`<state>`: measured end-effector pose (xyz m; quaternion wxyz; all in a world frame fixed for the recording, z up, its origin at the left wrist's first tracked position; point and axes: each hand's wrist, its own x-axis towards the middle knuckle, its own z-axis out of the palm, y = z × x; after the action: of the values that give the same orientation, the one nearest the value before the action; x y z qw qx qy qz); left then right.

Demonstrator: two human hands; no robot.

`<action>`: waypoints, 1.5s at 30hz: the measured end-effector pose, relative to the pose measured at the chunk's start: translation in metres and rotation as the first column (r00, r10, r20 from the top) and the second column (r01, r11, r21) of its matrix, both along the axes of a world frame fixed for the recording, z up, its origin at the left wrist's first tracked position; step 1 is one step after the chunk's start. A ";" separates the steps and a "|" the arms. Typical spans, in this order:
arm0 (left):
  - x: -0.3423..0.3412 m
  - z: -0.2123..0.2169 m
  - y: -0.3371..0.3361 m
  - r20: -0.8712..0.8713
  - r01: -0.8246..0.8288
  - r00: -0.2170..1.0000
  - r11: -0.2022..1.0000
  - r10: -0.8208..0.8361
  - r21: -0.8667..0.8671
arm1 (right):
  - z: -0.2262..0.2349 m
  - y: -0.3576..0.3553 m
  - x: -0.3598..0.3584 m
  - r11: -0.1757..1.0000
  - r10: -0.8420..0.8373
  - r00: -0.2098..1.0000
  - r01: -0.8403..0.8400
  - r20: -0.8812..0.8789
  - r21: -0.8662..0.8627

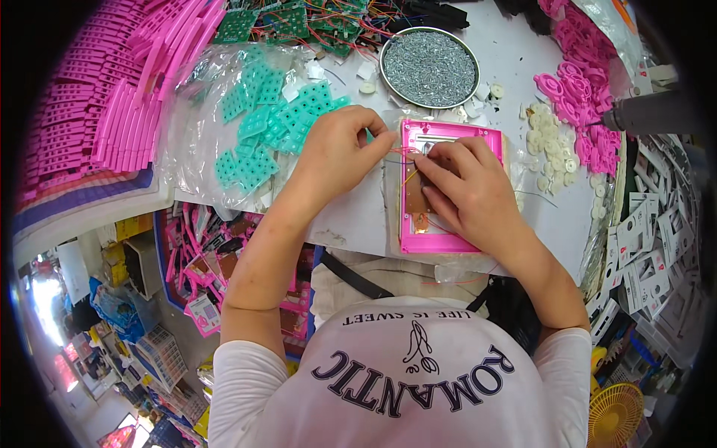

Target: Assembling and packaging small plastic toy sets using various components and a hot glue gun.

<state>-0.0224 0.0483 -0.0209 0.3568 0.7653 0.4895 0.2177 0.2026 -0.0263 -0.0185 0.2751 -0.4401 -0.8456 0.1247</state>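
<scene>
A pink plastic casing lies face down on a pad on the white table, with a brown circuit board inside it. Thin red wires stretch from the board's upper left toward my left hand, whose thumb and forefinger are pinched on them just outside the casing. My right hand rests over the casing, its fingers bent and their tips at the wires and the board. Its palm hides much of the casing's right half. A yellow wire crosses the board near my right fingertips.
A round metal dish of small screws stands beyond the casing. Teal rubber keypads lie on clear plastic at left, beside stacked pink casings. Green circuit boards sit at the back. White discs and pink parts lie right.
</scene>
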 end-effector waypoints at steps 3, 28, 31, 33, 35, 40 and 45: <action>0.004 0.008 0.001 0.006 -0.001 1.000 0.999 0.001 0.038 | 0.001 -0.002 0.001 0.999 -0.009 1.000 0.009 -0.001 -0.031; 0.053 0.007 -0.017 0.304 -0.007 0.951 0.989 0.053 -0.151 | -0.003 0.022 0.019 0.954 -0.255 0.860 0.152 -0.441 -0.257; 0.047 0.007 -0.017 0.264 0.020 0.964 0.992 0.013 -0.121 | -0.004 0.021 0.020 0.983 -0.178 0.880 0.137 -0.441 -0.123; 0.047 0.005 -0.018 0.273 0.028 0.962 0.996 -0.003 -0.089 | -0.004 0.017 0.019 0.966 -0.215 0.823 0.100 -0.526 -0.239; 0.045 -0.002 -0.019 0.296 0.053 0.953 0.996 -0.070 0.065 | -0.001 0.010 0.020 0.933 -0.250 0.797 0.046 -0.549 -0.358; 0.043 -0.012 -0.016 0.257 0.136 0.930 0.898 -0.261 0.419 | 0.014 0.004 0.036 0.813 -0.283 0.835 -0.052 -0.471 -0.580; 0.038 -0.007 -0.021 0.247 0.093 0.949 0.923 -0.196 0.374 | 0.014 0.010 0.107 0.800 -0.496 0.853 0.375 -0.164 -0.467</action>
<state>0.0160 0.0277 -0.0280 0.2923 0.8132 0.3278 0.3818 0.3093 -0.0160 -0.0045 0.3117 -0.6506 -0.6259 0.2963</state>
